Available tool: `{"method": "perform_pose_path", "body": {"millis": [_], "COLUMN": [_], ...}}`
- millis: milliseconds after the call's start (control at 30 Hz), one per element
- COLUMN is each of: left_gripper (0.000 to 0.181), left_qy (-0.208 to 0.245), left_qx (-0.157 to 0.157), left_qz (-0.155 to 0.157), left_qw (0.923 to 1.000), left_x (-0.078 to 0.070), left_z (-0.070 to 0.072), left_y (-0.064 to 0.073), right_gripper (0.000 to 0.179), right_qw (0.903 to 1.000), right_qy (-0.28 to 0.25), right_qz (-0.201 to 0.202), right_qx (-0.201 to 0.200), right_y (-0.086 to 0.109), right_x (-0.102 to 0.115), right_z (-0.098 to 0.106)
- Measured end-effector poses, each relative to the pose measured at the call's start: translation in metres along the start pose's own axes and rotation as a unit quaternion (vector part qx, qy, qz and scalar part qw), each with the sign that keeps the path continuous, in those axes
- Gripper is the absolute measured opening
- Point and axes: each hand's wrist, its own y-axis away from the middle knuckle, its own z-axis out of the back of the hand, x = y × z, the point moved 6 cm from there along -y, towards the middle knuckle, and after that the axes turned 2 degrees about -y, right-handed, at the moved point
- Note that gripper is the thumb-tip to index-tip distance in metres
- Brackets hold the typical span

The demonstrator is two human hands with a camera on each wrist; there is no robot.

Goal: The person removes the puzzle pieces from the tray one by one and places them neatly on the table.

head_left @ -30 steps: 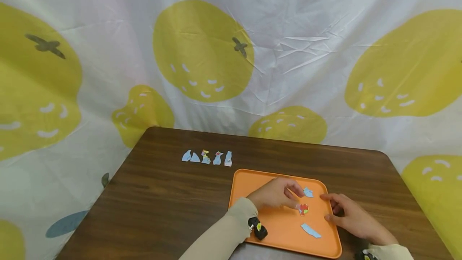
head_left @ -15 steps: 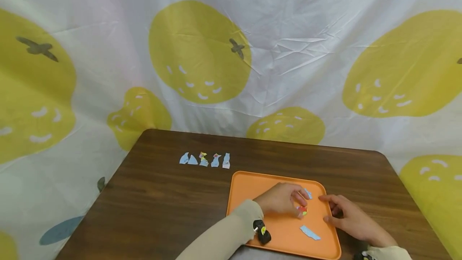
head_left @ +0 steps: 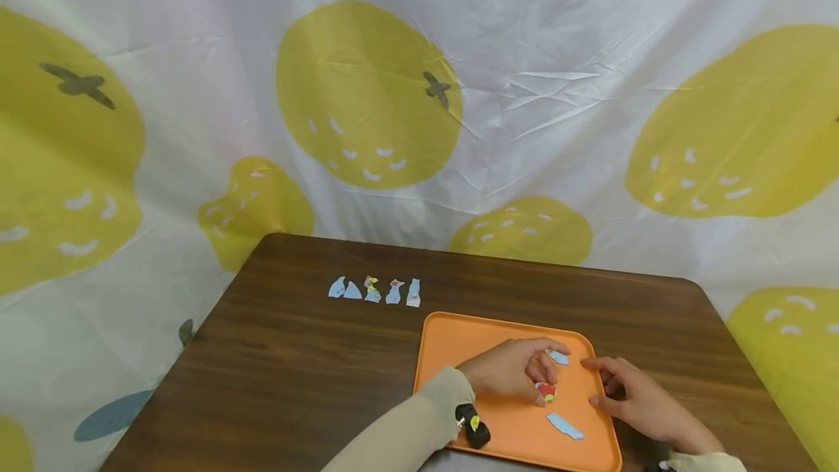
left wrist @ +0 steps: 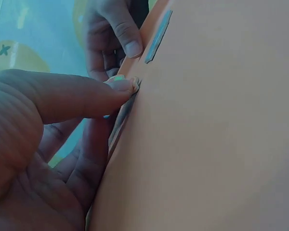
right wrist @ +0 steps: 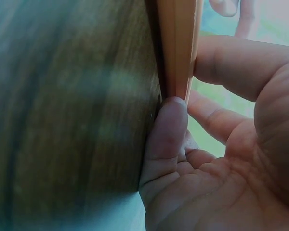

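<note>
Over the orange tray (head_left: 475, 323), my left hand (head_left: 510, 368) pinches a small red paper scrap (head_left: 546, 389) with pale and green patches between thumb and finger. In the left wrist view, the thumb (left wrist: 94, 98) covers most of that torn scrap. A light-blue scrap (head_left: 559, 358) lies just beyond the left fingers, partly hidden by them. Nearer me on the tray is a longer light-blue strip (head_left: 565, 426). My right hand (head_left: 634, 397) holds the tray's right edge; in the right wrist view its thumb (right wrist: 231, 62) touches the rim and a curled finger (right wrist: 166, 127) rests against the outer wall.
Several torn paper pieces stand in a row on the dark wooden table (head_left: 314, 355), beyond the tray to the left; among them are a yellow-topped piece (head_left: 372, 290) and a pale strip (head_left: 414, 293). A fruit-patterned curtain (head_left: 511, 130) hangs behind the table.
My left fingers have taken hold of the red scrap, which has turned and shifted slightly toward me. The left index finger now extends over the far blue scrap. The right hand stays at the tray edge.
</note>
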Motion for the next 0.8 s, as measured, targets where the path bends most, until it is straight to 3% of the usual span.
{"method": "perform_pose_path", "body": {"millis": [133,300,367,567,700,800], "left_gripper": [0.076,0.037,0.028,0.019,0.020,0.027], "left_qy": [0.020,0.028,0.051,0.148,0.182,0.177], "left_qx": [-0.008,-0.026,-0.028,-0.030,-0.032,-0.029], "left_qz": [0.003,0.007,0.009,0.023,0.033,0.021], "left_qw": [0.9998,0.9993,0.9983,0.9882,0.9821,0.9835], "left_x": [0.0020,0.0018,0.0021,0.0039,0.0023,-0.0009], "left_z": [0.0011,0.0037,0.0041,0.0034,0.0030,0.0061], "left_y": [0.0006,0.0011,0.0018,0.0043,0.0055,0.0066], "right_gripper": [0.048,0.048,0.049,0.049,0.050,0.049], "right_qw": [0.9999,0.9999,0.9999,0.9996,0.9993,0.9994], "right_qy": [-0.006,-0.007,-0.005,-0.006,-0.016,-0.014], "right_qz": [-0.008,-0.012,-0.014,-0.025,-0.031,-0.031], "right_qx": [0.003,0.004,0.005,0.011,0.013,0.011], "right_y": [0.0008,0.0010,0.0012,0.0016,0.0011,0.0005], "right_x": [-0.0002,-0.0004,-0.0011,-0.0032,-0.0059,-0.0075], "right_z": [-0.0001,0.0007,0.0002,0.0000,0.0000,0.0001]}}
